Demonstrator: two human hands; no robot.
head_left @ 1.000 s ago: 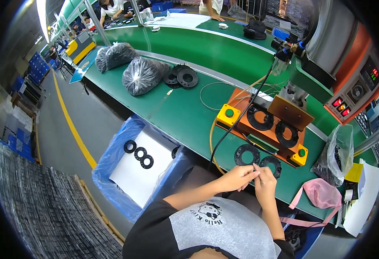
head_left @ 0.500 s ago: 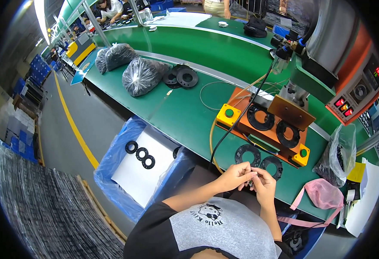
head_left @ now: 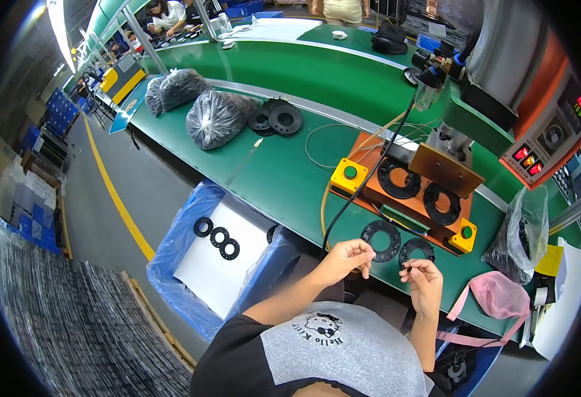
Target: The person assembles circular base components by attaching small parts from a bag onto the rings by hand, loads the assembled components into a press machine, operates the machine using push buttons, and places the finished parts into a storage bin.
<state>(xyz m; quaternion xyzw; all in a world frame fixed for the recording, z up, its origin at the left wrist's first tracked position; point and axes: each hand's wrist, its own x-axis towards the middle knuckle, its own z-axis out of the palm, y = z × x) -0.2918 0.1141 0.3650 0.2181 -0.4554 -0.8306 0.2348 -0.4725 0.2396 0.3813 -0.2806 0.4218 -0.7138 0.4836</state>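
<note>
My left hand [head_left: 348, 261] is closed in a pinch at the near edge of the green table; anything between its fingertips is too small to make out. Between thumb and fingers of my right hand [head_left: 425, 283] is a small black part [head_left: 406, 268]. Just beyond the hands, two flat black rings lie side by side on the table: the left ring [head_left: 381, 241] and the right ring [head_left: 417, 250], which my right fingertips partly overlap. Two more black rings, one on the left [head_left: 399, 178] and one on the right [head_left: 441, 204], sit in the orange press base behind them.
The press head [head_left: 479, 122] and its orange control box [head_left: 547, 135] overhang the base, between yellow button boxes [head_left: 350, 172]. A blue-lined bin [head_left: 191, 291] holding black rings stands left. Filled plastic bags [head_left: 219, 119], a clear bag [head_left: 519, 238] and a pink mesh cap [head_left: 500, 294] lie around.
My hands were together and have moved apart, the left one leftward and the right one rightward. The small black part now shows in my right fingers.
</note>
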